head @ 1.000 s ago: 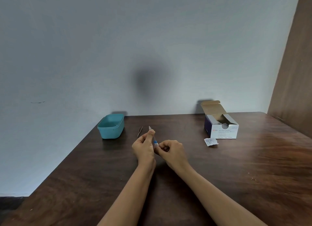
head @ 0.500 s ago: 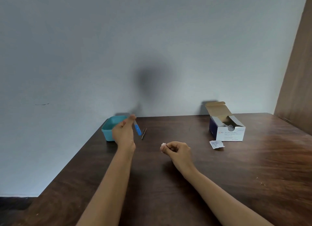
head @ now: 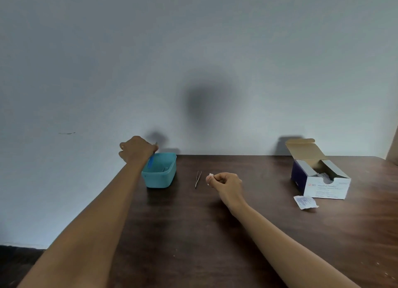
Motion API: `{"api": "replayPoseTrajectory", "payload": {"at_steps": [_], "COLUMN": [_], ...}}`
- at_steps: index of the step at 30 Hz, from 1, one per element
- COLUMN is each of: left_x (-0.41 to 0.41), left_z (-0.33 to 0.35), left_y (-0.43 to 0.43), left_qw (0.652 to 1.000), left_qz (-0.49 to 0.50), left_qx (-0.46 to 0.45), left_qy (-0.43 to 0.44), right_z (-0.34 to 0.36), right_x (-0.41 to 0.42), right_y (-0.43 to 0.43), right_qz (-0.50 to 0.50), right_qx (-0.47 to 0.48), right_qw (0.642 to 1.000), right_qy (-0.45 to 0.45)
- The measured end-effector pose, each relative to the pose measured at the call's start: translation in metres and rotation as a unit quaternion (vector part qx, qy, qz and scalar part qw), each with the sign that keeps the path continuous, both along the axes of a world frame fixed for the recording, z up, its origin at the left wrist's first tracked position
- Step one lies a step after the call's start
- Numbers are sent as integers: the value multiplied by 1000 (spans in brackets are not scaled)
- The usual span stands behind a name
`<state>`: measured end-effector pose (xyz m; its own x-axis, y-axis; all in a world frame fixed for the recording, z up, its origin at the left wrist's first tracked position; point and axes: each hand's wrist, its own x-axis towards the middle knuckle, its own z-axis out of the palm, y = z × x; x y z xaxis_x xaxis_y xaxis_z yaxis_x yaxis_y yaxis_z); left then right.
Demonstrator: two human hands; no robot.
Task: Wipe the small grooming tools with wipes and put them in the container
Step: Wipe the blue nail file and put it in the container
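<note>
My left hand reaches over the far left rim of the teal container and grips a small blue-handled tool, whose blue end dips into the container. My right hand hovers over the middle of the table, fingers pinched on a small white wipe. A pair of metal tweezers lies on the dark wooden table between the container and my right hand.
An open box of alcohol swabs stands at the back right, with a torn white wipe packet lying in front of it. A pale wall runs behind the table; the table's left edge slants from the container toward me.
My left hand has carried the blue-handled tool away from my right hand, leftward and back, to the container. My right hand stayed near the middle holding the wipe.
</note>
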<state>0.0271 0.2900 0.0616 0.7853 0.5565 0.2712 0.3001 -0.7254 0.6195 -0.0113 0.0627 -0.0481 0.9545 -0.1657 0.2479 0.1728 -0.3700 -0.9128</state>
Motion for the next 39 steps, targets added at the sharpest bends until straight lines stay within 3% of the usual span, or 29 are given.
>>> {"api": "replayPoseTrajectory", "payload": {"at_steps": [7,12,18,31,36,39], "left_x": [34,56,66,70,67,66], "left_z": [-9,-29,-47,-56,-54,-42], "left_y": [-1,-2,3,14,15,10], "left_qw": [980,959,946,948,950,953], "left_qz": [-6,-12,1,-6,-11,-15], "left_qx": [102,182,241,252,259,260], "left_qy": [171,214,218,197,174,152], "right_z": [-11,-10,-9,-7,-10,-11], "right_x": [6,6,6,5,7,8], "right_y": [11,12,14,15,14,13], "right_qz": [-40,-31,-28,-25,-28,-31], "right_qx": [-115,-156,-187,-194,-185,-119], "right_qw": [992,987,982,980,982,992], "right_qy": [13,17,14,15,13,5]}}
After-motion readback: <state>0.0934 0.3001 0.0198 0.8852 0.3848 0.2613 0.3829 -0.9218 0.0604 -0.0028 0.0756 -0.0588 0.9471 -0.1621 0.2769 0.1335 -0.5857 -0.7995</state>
